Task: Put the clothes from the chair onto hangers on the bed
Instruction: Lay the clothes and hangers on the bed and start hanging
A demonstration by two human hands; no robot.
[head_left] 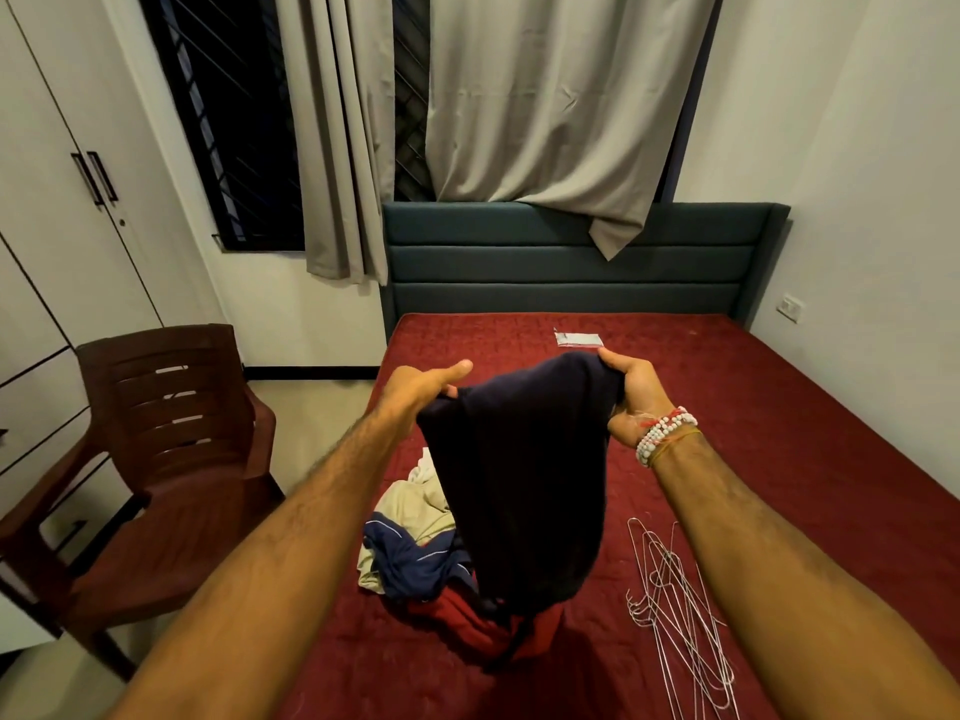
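Gripping garment [519, 485] (kind unclear) | left hand [423, 394], right hand [638, 396] | pile [410, 517] half-hidden

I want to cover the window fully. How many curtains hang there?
2. The left curtain hangs bunched beside the headboard; the right curtain, wider, drapes over the headboard's top. None seems hidden.

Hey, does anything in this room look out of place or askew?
The right curtain hangs crooked, its hem draped over the headboard. The wire hangers lie tangled on the bed.
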